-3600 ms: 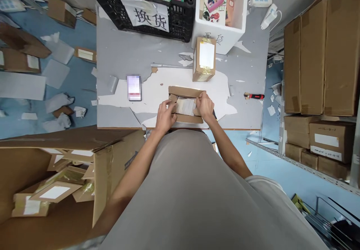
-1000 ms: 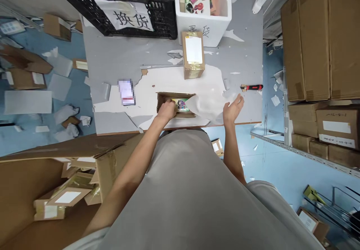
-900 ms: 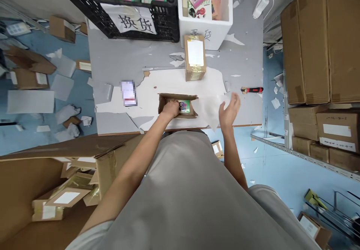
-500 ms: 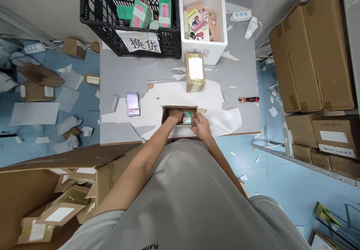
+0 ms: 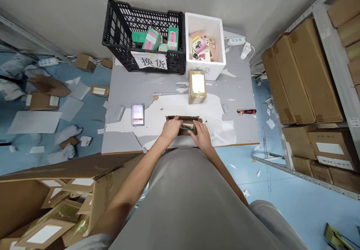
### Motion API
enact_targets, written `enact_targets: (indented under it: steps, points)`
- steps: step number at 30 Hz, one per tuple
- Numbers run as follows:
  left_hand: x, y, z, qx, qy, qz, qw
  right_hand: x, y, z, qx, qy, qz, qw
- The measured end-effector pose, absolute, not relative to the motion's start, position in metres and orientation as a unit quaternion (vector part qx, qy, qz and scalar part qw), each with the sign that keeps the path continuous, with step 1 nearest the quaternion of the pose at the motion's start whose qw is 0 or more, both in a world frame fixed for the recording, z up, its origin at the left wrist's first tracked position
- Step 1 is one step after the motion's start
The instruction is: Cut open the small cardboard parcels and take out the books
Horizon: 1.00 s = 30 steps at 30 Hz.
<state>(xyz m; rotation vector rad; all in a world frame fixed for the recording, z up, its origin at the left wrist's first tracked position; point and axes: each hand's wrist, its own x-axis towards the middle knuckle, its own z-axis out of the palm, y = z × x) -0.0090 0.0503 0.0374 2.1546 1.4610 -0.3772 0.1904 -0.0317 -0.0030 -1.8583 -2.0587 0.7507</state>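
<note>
On the table in front of me lies an open cardboard box [image 5: 183,132] with its long side toward my body. Inside it a small flat pack [image 5: 188,126] with some green on it is tilted, so that mostly its pale edge shows. My left hand [image 5: 171,128] reaches over the box's left end, its fingers closed at the pack's left side. From the right end my right hand [image 5: 203,134] comes in, thumb and fingers bent about the pack's right side. The fingertips of both hands are partly hidden in the box.
Behind the box stands a taped carton [image 5: 197,87]. Farther back are a black crate [image 5: 128,60] and a white foam box [image 5: 204,74] holding packs. A phone [image 5: 137,114] lies left, a red-black cutter [image 5: 246,111] right. A large carton [image 5: 107,190] of parcels stands lower left.
My left hand has drawn up out of the box, and the pack has tipped from lying face up to edge-on. My right fingers have moved inward over it. The camera view has tilted up.
</note>
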Motion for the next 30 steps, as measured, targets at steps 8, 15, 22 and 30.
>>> enact_targets:
  steps: [8,15,22,30]
  points:
    - [-0.033,0.057,0.106,0.713,0.616,0.278,0.185,0.169,0.009,0.056,-0.634,-0.517,0.381,0.431]
    - [-0.035,0.059,0.091,0.514,0.541,0.455,0.485,0.153,0.011,0.09,-0.557,-0.322,0.506,0.574]
    - [-0.03,0.049,0.087,0.426,0.51,0.493,0.562,0.15,0.0,0.095,-0.577,-0.325,0.486,0.57]
    - [-0.006,0.05,0.095,0.225,0.347,0.489,0.768,0.128,-0.022,0.095,-0.566,-0.627,0.217,0.488]
